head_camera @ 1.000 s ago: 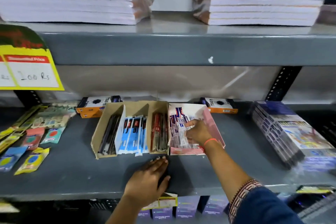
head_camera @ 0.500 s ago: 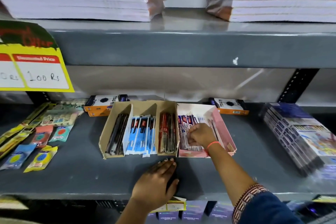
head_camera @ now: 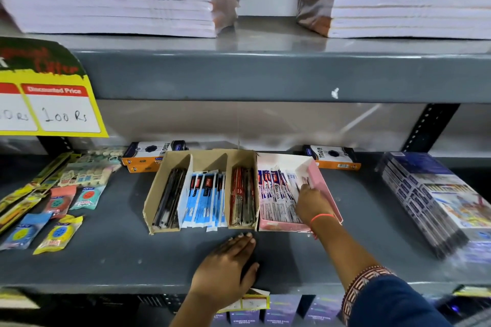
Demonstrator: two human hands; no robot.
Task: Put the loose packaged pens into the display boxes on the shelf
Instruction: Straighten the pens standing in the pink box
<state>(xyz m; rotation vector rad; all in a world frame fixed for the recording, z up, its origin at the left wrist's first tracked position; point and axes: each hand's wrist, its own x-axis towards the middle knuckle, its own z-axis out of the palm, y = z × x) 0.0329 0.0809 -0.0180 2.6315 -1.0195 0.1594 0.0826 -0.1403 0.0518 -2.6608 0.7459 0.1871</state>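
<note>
**Inspector:** Two display boxes stand side by side on the grey shelf [head_camera: 106, 260]: a brown cardboard box [head_camera: 159, 194] with three compartments, and a pink-and-white box [head_camera: 328, 194] touching its right wall. Where are the packaged pens?

**Assistant:** Dark packs fill the left compartment, blue-and-white packs [head_camera: 204, 199] the middle, red packs [head_camera: 241, 194] the right. The white-and-blue sachet pens [head_camera: 276, 199] lie in the pink box, leaning back in an overlapped row.

**Inspector:** Handling character?

**Assistant:** Judged from appearance: light, thin, flat film sachets, each stiffened only by the pen inside. The glossy wrap looks slippery, so packs would tend to slide over one another and fan out. Not fragile. Best taken by the long edges near mid-length, or squared up by pressing on the upper ends.

**Inspector:** Right hand?

**Assistant:** The right hand [head_camera: 313, 204] is inside the pink box, at its right side, fingers curled down onto the rightmost packs. Its grip is partly closed and rests on the sachets; whether it actually pinches one cannot be told, since the fingertips are hidden behind the knuckles.

**Inspector:** Left hand?

**Assistant:** The left hand [head_camera: 225, 271] lies flat, palm down, on the bare shelf just in front of the brown box, fingers extended toward its front edge. Released, holding nothing; it appears to serve as a brace.

**Inspector:** Risk?

**Assistant:** Likely only disordering the leaning row.
</note>
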